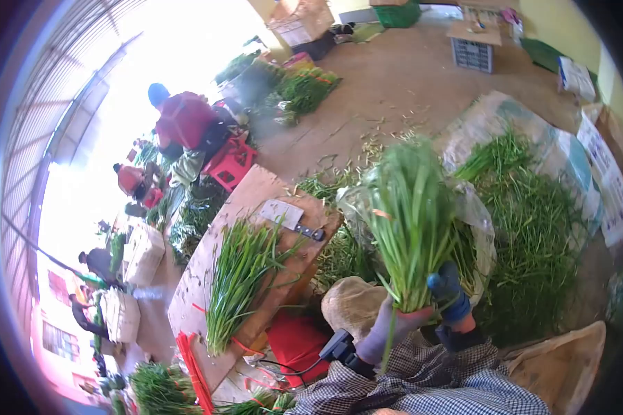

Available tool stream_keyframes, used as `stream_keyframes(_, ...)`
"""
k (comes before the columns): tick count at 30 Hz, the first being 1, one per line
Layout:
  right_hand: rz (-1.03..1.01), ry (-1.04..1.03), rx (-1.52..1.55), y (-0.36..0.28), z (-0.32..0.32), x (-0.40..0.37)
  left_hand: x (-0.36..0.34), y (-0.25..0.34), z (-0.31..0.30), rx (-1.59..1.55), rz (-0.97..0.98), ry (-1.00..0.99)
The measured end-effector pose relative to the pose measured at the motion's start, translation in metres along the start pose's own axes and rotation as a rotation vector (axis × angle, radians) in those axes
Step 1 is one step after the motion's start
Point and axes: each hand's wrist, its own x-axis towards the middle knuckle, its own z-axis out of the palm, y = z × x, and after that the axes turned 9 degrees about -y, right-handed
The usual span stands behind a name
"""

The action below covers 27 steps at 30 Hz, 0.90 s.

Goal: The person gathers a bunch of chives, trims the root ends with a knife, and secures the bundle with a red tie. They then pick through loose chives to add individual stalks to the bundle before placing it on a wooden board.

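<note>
Green bunch (412, 214) is up in front of the wearer's body, lower ends nearest, leafy tops fanned out & away. L hand (398, 324), in a greyish-purple glove, is closed round the lower stems; gripping low prob. keeps the stems tight together & the long leaves free. R hand (450, 294), blue glove, is at the bunch's R side nr the base, fingers partly curled; can't tell if it grips or just steadies, b/c the far side is hidden. Two hands at the base make sense, I'd say: the bunch is tall & top-heavy. Leaf tips blurred.

To the L, a wooden table (246, 197) carries loose stalks (242, 280) laid roughly parallel, prob. so the ends stay lined up. Cleaver (280, 213) lies flat beyond them, handle twd the wearer's side, prob. for a quick reach. Red strips (194, 370) sit at the table's near end, all lying one way, prob. so singles pull out easily.

To the R, a big heap of greens (529, 228) lies on a plastic sheet (491, 117), prob. to keep it off the floor (387, 76). Clear plastic bag (488, 252) shows behind the bunch. Farther L, a co-worker in red (187, 121) is by a red stool (230, 164).
</note>
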Motion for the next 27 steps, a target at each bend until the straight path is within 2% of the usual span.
stream_keyframes(1,-0.017,0.061,-0.164,0.007,0.001,0.0,0.001,-0.026,0.0,-0.074,0.085,0.066)
stream_keyframes(2,0.065,-0.041,0.05,-0.005,0.004,0.007,0.0,-0.049,0.0,-0.147,0.163,0.127)
stream_keyframes(3,0.063,-0.05,0.038,-0.017,0.01,0.014,0.003,-0.065,0.001,-0.156,0.175,0.13)
stream_keyframes(5,0.087,-0.096,-0.078,-0.041,0.028,0.03,0.01,-0.083,-0.002,-0.394,0.118,0.173)
stream_keyframes(6,0.083,-0.106,-0.089,-0.055,0.036,0.04,0.008,-0.065,-0.005,-0.4,0.131,0.176)
stream_keyframes(8,0.215,-0.332,-0.214,-0.083,0.053,0.058,-0.004,-0.014,-0.014,-0.155,0.07,0.155)
stream_keyframes(9,0.217,-0.336,-0.224,-0.094,0.064,0.068,-0.008,-0.02,-0.021,-0.164,0.076,0.155)
stream_keyframes(11,0.111,-0.619,-0.493,-0.107,0.093,0.089,-0.016,-0.04,-0.038,-1.149,0.086,-0.025)
stream_keyframes(12,0.113,-0.627,-0.496,-0.104,0.107,0.099,-0.022,-0.018,-0.043,-0.183,0.082,0.234)
stream_keyframes(13,-0.046,-0.754,-0.573,-0.098,0.122,0.108,-0.029,-0.014,-0.054,-0.114,0.101,0.318)
stream_keyframes(14,-0.211,-0.88,-0.644,-0.091,0.137,0.117,-0.031,-0.011,-0.067,-0.14,0.133,0.388)
stream_keyframes(16,-0.252,-0.935,-0.652,-0.073,0.173,0.124,-0.025,-0.018,-0.097,-0.657,0.248,0.414)
stream_keyframes(18,-0.39,-1.008,-0.677,-0.041,0.204,0.127,-0.017,-0.024,-0.128,-0.976,0.365,0.446)
stream_keyframes(19,-0.385,-1.029,-0.67,-0.028,0.218,0.131,-0.012,-0.027,-0.143,-1.039,0.407,0.457)
stream_keyframes(21,-0.185,-1.206,-0.974,-0.011,0.241,0.138,-0.001,-0.027,-0.169,-1.162,0.498,0.474)
stream_keyframes(22,-0.451,-1.174,-1.087,-0.021,0.245,0.149,0.004,-0.029,-0.18,-1.207,0.533,0.475)
stream_keyframes(23,-0.447,-1.194,-1.087,-0.013,0.251,0.16,0.009,-0.034,-0.19,-1.247,0.569,0.471)
stream_keyframes(25,-0.601,-1.127,-1.049,0.009,0.266,0.179,0.019,-0.051,-0.205,-1.323,0.616,0.443)
stream_keyframes(27,-0.542,-1.197,-1.196,0.032,0.281,0.201,0.028,-0.062,-0.212,-1.381,0.661,0.4)
